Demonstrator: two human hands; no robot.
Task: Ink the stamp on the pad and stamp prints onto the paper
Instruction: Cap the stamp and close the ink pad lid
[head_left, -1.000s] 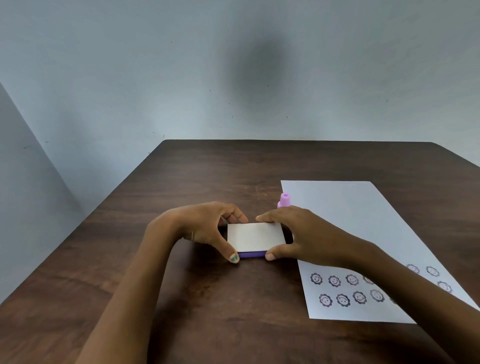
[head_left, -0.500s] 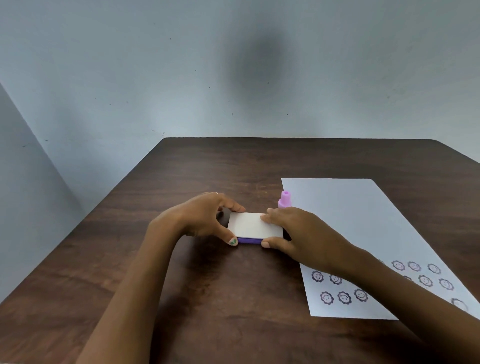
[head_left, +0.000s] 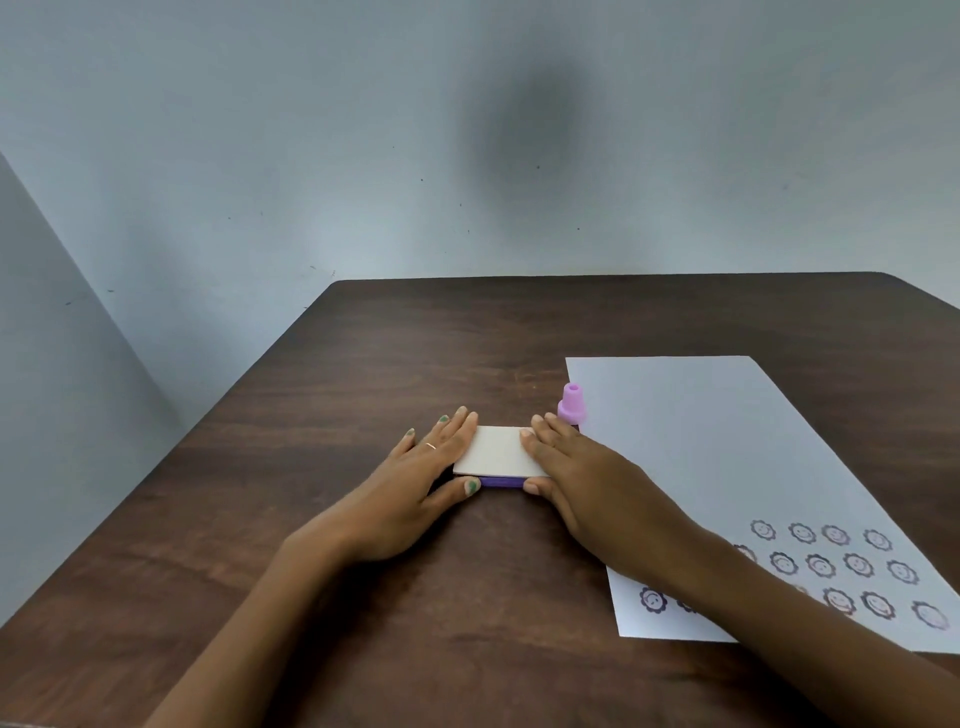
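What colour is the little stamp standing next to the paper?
Light purple, a pinkish lilac; the stamp shows in the head view, upright by the paper's left edge.

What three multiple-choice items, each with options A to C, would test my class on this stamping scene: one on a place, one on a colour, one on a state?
1. Where does the stamp stand?
A. Beside the paper's left edge
B. On the prints
C. In a hand

2. What colour is the stamp?
A. Green
B. Light purple
C. Red

3. What state is the ink pad in?
A. Open
B. Lid shut
C. Upended

Answers: 1 A, it stands by the paper; 2 B, its body is lilac; 3 B, left hand and right hand flank the flat white lid.
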